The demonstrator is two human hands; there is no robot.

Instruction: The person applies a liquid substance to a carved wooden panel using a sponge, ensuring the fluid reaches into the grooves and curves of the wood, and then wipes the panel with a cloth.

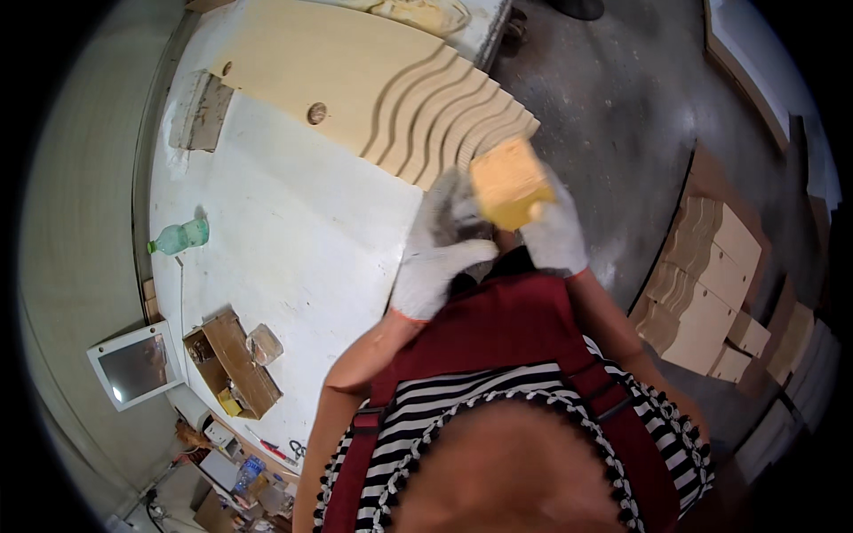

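My right hand (555,233), in a white glove with an orange cuff, grips a sanding block (508,178) with a tan face and a yellowish side. The block is slightly blurred and held just off the near end of a fanned stack of pale wooden panels (293,58). Those panels overlap in steps, and their ends are cut in wavy lines. Beside the block, my gloved left hand (435,262) is open, thumb stretched out toward the right. Its greyed fingers are blurred near the panels' corner; whether they touch is unclear.
The panels lie on a white table (293,231). A green plastic bottle (182,236), a cardboard box (233,364), a framed mirror-like panel (138,366) and scissors (298,449) are at the left. More wavy-edged panels (711,293) rest on cardboard on the grey floor at right.
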